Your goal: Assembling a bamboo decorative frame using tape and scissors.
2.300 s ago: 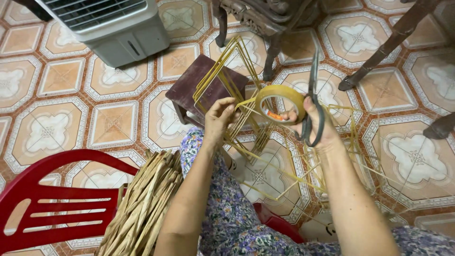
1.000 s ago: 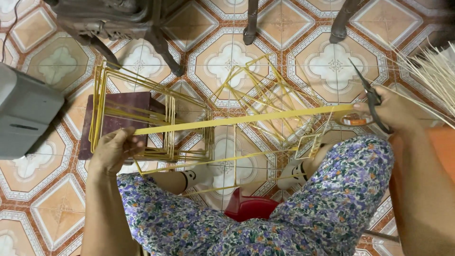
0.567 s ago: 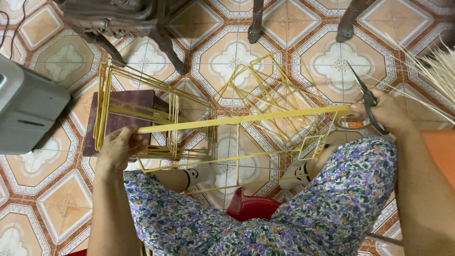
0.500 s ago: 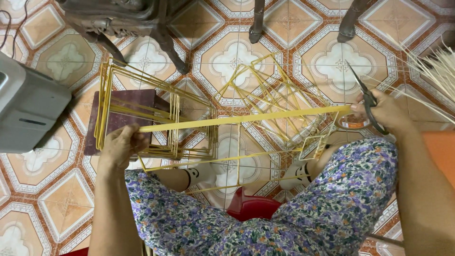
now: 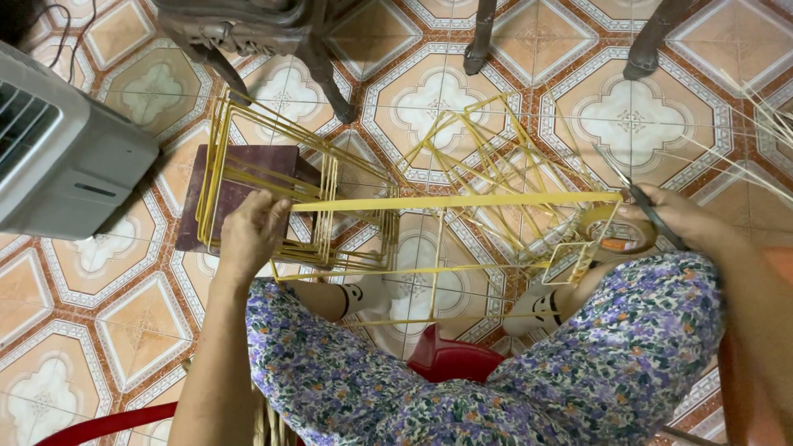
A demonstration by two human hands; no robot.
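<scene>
Left hand [image 5: 252,231] clamped on yellow thin-rod wire frame [image 5: 297,206] atop dark stool; right hand [image 5: 677,219] gripping tape roll [image 5: 615,231] and scissors (tape strip [image 5: 454,201] stretched between, uncut, not yet wrapped).

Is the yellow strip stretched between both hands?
Yes, the yellow strip runs taut from the left hand to the right hand.

No packages, labels, signs or screens anywhere here, as far as I can see from where I stand on this tiled floor.
</scene>
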